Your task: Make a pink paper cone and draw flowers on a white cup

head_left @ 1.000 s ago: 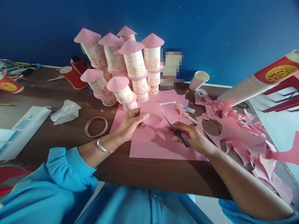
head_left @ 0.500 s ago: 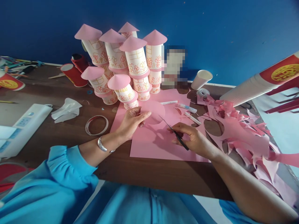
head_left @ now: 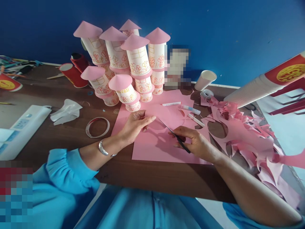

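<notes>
Between its thumb and fingers, my left hand (head_left: 137,126) pinches the left edge of a round pink paper disc (head_left: 159,115). My right hand (head_left: 194,141) is wrapped around black-handled scissors (head_left: 180,142), whose thin blades point up and left and meet the lower part of the disc. Under both hands lies a large pink paper sheet (head_left: 152,152) on the brown table. Just behind the disc stand several paper-cup towers (head_left: 139,60) with pink cone roofs and drawn red flowers.
Markers (head_left: 171,104) and a glue stick (head_left: 189,109) lie on the sheet. Pink paper scraps (head_left: 252,140) heap up at right, near a white cup (head_left: 205,80) and a long stack of cups (head_left: 252,89). At left are a tape roll (head_left: 97,127), crumpled plastic (head_left: 66,112) and a power strip (head_left: 25,130).
My right hand has brought the scissors slightly up and left, so the blade tips now reach further over the disc. My left hand keeps its pinch, with little movement.
</notes>
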A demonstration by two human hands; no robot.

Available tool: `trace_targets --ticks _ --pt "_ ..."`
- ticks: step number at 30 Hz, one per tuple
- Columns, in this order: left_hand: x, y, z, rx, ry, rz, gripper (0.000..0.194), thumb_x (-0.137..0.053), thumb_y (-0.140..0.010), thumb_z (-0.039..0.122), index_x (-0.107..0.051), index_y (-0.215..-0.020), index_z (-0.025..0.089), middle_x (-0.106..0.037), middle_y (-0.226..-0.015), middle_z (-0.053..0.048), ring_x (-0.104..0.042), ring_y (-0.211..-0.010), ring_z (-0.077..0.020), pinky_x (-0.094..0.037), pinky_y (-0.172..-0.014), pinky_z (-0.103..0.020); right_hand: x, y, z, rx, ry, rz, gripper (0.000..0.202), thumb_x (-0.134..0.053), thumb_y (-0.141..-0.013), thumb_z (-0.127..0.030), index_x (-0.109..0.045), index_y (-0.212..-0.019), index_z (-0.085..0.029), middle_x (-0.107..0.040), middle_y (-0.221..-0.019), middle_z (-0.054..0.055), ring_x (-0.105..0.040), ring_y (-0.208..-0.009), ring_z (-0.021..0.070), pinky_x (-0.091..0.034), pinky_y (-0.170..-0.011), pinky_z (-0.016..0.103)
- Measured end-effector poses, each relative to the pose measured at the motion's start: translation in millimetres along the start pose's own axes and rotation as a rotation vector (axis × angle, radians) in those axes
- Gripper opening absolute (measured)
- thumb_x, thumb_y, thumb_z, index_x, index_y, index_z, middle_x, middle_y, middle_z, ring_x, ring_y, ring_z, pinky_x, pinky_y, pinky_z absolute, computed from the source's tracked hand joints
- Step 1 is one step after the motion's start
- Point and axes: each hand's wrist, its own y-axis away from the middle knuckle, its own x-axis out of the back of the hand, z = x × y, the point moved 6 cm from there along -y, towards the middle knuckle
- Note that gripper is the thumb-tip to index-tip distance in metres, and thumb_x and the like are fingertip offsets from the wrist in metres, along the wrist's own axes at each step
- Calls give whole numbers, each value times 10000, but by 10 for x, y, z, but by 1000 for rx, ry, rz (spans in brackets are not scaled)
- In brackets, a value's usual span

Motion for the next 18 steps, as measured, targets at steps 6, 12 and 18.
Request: trace_targets --ticks 6,12,18 --pt "14 0 -3 -13 -21 12 450 -890 -762 495 -584 -668 179 -503 -589 58 -435 -514 -64 -363 -494 -200 -8 -6 -23 -30 -7 -13 225 -786 -902 -358 -800 -1036 -178 -692 -888 38 -625 -780 155 -538 -757 283" --pt "4 7 12 4 -21 12 467 -900 -743 498 -566 -664 181 -487 -590 64 -426 -512 -63 -367 -492 -203 -25 -14 11 -42 -29 -32 222 -782 -897 -371 -795 -993 -171 -676 -867 37 -594 -770 149 -525 -717 265" --pt "14 2 9 -17 -19 6 456 -892 -764 476 -560 -658 181 -479 -585 66 -426 -508 -61 -360 -490 -202 -21 -15 28 -49 -41 -23 214 -803 -874 -356 -792 -987 -173 -653 -835 16 -562 -720 128 -518 -696 258"
